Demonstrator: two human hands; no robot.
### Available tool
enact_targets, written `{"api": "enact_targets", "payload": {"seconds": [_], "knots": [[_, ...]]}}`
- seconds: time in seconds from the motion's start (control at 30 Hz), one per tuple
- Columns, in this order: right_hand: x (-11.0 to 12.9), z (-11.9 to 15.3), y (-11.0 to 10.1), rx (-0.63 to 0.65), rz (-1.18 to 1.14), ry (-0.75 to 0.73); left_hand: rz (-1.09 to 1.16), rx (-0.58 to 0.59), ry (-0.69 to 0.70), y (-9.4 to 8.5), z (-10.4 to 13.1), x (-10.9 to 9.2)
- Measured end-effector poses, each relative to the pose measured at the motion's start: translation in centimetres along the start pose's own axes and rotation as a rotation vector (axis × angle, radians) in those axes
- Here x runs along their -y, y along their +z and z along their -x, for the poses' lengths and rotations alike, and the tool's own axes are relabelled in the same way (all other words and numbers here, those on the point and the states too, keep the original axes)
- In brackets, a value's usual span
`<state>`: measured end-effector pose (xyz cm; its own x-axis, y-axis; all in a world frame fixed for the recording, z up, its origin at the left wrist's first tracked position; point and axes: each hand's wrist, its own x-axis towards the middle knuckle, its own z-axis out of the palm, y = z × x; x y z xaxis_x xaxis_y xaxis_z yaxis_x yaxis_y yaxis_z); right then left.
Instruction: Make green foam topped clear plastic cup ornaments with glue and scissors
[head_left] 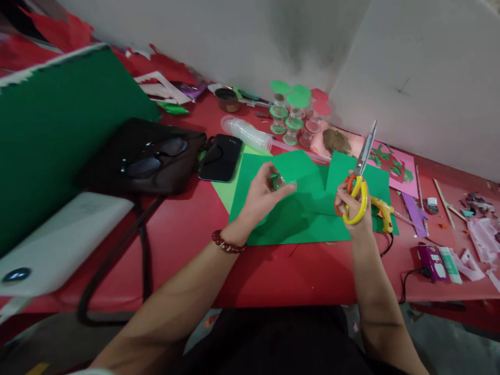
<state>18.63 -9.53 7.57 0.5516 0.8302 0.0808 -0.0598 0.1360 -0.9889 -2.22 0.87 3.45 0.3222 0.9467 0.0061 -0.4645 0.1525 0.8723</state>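
One pair of scissors [360, 167], with one yellow and one orange handle loop, is gripped by its handles in the right hand [354, 204], blades pointing up and away from the person. The left hand [262, 194] has its thumb and fingers curled around one small clear plastic cup [278, 182], partly hidden by them. The cup is well to the left of the scissors, and both are held above green paper [289, 229] on the red table [297, 281].

Beyond the hands, five paper discs, three green [297, 100] and two red [322, 108], top a cluster of clear cups [291, 136]. One nested stack of clear cups [248, 134] lies on its side nearby. One yellow glue gun [385, 212] rests just beside the right hand; one smartphone [221, 159] and one pair of sunglasses [174, 147] lie left of the left hand.
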Motion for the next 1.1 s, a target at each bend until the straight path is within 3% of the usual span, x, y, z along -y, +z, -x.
{"api": "enact_targets", "payload": {"seconds": [0.1, 0.2, 0.37, 0.57, 0.73, 0.9, 1.1], "knots": [[-1.4, 0.0, 0.3, -0.023, 0.002, 0.004, 0.019, 0.111, -0.024, 0.3, 0.4, -0.4], [-2.8, 0.1, 0.2, -0.023, -0.017, 0.002, 0.015, 0.268, -0.140, 0.4, 0.7, -1.1], [-3.3, 0.1, 0.0, -0.008, -0.029, -0.125, -0.003, 0.417, -0.310, 0.3, 1.2, -1.5], [-2.2, 0.8, 0.0, 0.058, 0.025, -0.196, -0.030, 0.430, -0.357, 0.3, 1.9, -1.1], [-2.3, 1.3, 0.0, 0.094, -0.036, -0.129, 0.095, 0.404, -0.344, 1.0, 2.0, -1.1], [-2.7, 1.3, 0.0, 0.089, -0.105, -0.034, 0.103, 0.412, -0.420, 0.9, 1.8, -1.6], [-3.2, 0.9, -0.1, 0.093, -0.136, -0.157, 0.090, 0.398, -0.565, 0.3, 1.4, -1.5]]}}
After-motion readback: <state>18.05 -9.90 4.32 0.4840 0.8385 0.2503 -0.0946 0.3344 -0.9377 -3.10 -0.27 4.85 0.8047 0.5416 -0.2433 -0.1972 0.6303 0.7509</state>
